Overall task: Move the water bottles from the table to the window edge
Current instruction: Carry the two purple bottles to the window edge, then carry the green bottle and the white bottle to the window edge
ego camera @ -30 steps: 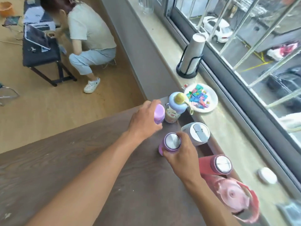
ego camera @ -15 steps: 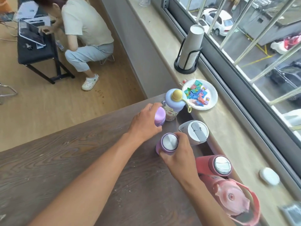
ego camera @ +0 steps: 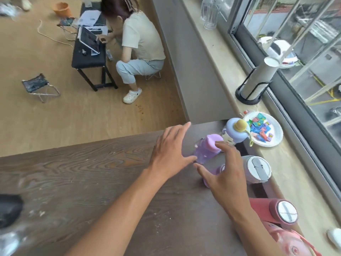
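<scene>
Several water bottles stand along the right side of the dark wooden table [ego camera: 92, 182]. A lilac bottle [ego camera: 208, 147] stands free between my hands. My left hand [ego camera: 170, 152] hovers just left of it, fingers spread, holding nothing. My right hand [ego camera: 224, 174] is open over a purple steel-capped bottle [ego camera: 218, 169], mostly hiding it. Beside them stand a blue bottle with a yellow knob [ego camera: 236, 131], a white-lidded cup [ego camera: 257, 169], a red bottle [ego camera: 276, 212] and a pink jug [ego camera: 293, 244]. The stone window edge [ego camera: 295, 182] runs along the right.
On the window edge sit a plate of coloured candies [ego camera: 265, 131], a stack of paper cups in a black holder [ego camera: 258, 82], clear bottles [ego camera: 209, 13] farther back and a white object [ego camera: 335, 235]. A person [ego camera: 137, 45] crouches at a low black bench on the floor.
Both hands have let go of the bottles they gripped and opened, fingers spread. The lilac bottle now stands uncovered. The view has shifted back and left.
</scene>
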